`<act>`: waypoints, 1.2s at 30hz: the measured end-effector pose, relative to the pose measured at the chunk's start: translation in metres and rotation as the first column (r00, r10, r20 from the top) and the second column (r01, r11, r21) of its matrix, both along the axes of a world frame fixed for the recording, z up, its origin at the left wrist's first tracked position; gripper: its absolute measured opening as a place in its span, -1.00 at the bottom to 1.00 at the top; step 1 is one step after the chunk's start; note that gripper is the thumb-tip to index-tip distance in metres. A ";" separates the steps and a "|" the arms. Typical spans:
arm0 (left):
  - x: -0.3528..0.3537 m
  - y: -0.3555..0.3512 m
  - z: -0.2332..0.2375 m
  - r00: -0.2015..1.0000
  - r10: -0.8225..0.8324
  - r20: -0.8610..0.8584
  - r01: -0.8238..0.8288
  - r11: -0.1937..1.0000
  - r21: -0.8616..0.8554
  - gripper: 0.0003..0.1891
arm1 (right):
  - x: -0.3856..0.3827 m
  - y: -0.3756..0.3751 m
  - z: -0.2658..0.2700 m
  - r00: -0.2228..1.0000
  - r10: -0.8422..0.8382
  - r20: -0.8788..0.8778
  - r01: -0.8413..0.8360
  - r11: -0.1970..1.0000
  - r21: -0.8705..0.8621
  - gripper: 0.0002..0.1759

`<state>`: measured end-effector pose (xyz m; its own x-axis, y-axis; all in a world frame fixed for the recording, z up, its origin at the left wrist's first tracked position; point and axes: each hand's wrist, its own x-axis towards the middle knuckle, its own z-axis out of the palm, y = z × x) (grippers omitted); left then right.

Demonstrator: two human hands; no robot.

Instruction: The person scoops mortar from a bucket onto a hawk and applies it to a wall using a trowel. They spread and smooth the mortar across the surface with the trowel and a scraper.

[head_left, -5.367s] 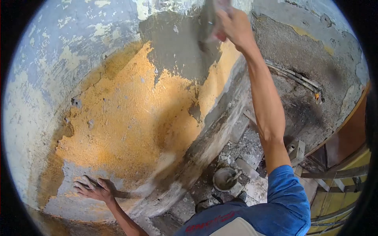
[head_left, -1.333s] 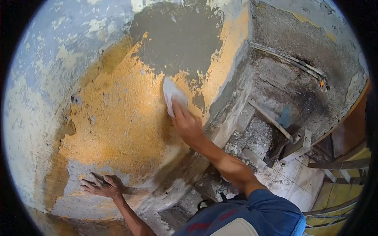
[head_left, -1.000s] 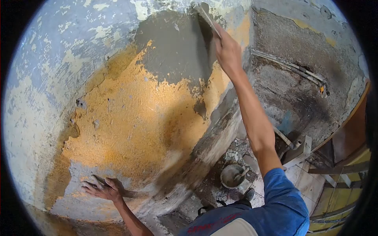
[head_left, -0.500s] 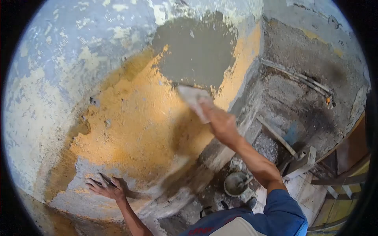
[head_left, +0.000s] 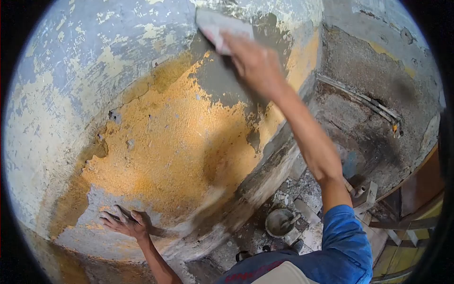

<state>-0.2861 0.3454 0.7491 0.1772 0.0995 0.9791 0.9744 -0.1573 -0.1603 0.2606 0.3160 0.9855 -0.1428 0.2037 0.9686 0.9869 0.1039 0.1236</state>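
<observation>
Two bare hands are at a peeling blue-and-orange wall [head_left: 156,161]. The right hand [head_left: 257,64] has its fingers closed on a flat whitish hand tool [head_left: 224,28], over the upper left edge of the dark grey plaster patch [head_left: 220,80]. At near left, the left hand [head_left: 126,226] spreads its fingers against bare grey surface. One round grey bucket [head_left: 268,228] stands on the littered floor [head_left: 312,238].

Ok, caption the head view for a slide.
Right hand holds a pale flat tool at the edge of a grey patch; left hand rests lower on the worn wall.
</observation>
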 end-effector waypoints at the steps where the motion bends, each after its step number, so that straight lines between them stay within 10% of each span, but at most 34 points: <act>1: 0.000 0.000 0.000 1.000 0.000 -0.009 0.000 1.000 0.020 -0.34 | -0.012 -0.001 -0.024 0.998 0.065 0.010 -0.065 0.998 -0.011 -0.48; 7: 0.004 0.000 0.004 1.000 0.010 -0.013 -0.010 0.999 0.039 -0.37 | -0.066 -0.009 -0.164 0.981 -0.113 0.157 0.128 0.988 -0.089 -0.34; 14: 0.001 0.000 0.003 0.998 0.053 -0.023 -0.052 0.998 0.039 -0.37 | -0.020 -0.074 -0.256 0.980 0.188 -0.061 -0.198 0.945 -0.262 -0.35; 16: 0.002 0.006 0.001 0.999 0.048 -0.008 -0.048 0.998 0.048 -0.36 | 0.013 -0.085 -0.222 0.945 0.020 -0.326 -0.120 0.950 -0.288 -0.41; 17: -0.001 0.003 -0.002 0.999 0.047 -0.011 -0.047 0.998 0.040 -0.36 | 0.018 -0.092 -0.179 0.673 -0.167 -0.721 -0.256 0.861 -0.439 -0.44; 19: 0.000 0.000 -0.001 0.999 0.031 -0.013 -0.031 0.999 0.018 -0.35 | 0.070 -0.044 -0.147 0.919 -0.035 -0.392 0.075 0.993 0.088 -0.51; 24: 0.004 0.001 0.006 0.999 0.031 -0.015 -0.030 0.999 0.034 -0.36 | 0.047 0.024 -0.077 0.797 -0.112 -0.594 0.072 0.993 -0.090 -0.52; 26: 0.006 0.001 0.004 1.000 0.024 -0.013 -0.023 0.997 0.075 -0.34 | 0.005 0.036 -0.105 0.930 -0.157 -0.332 0.192 0.978 0.076 -0.44; 28: 0.007 0.003 0.002 1.000 0.022 0.000 -0.022 0.998 0.065 -0.34 | -0.040 0.018 -0.144 0.941 -0.077 -0.328 0.016 0.983 -0.184 -0.38; 33: 0.003 0.001 0.003 1.000 0.021 -0.007 -0.020 0.998 0.057 -0.35 | -0.074 -0.049 -0.206 0.981 0.174 -0.080 -0.178 0.983 -0.046 -0.33; 36: 0.004 0.001 0.003 0.999 0.043 -0.022 -0.042 0.997 0.058 -0.38 | -0.033 -0.086 -0.161 0.922 0.024 -0.386 -0.150 0.942 -0.301 -0.54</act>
<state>-0.2821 0.3461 0.7520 0.1966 0.0512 0.9791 0.9760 -0.1059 -0.1905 0.2275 0.2304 0.8248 0.1835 0.5131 0.8385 0.9384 0.1626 -0.3048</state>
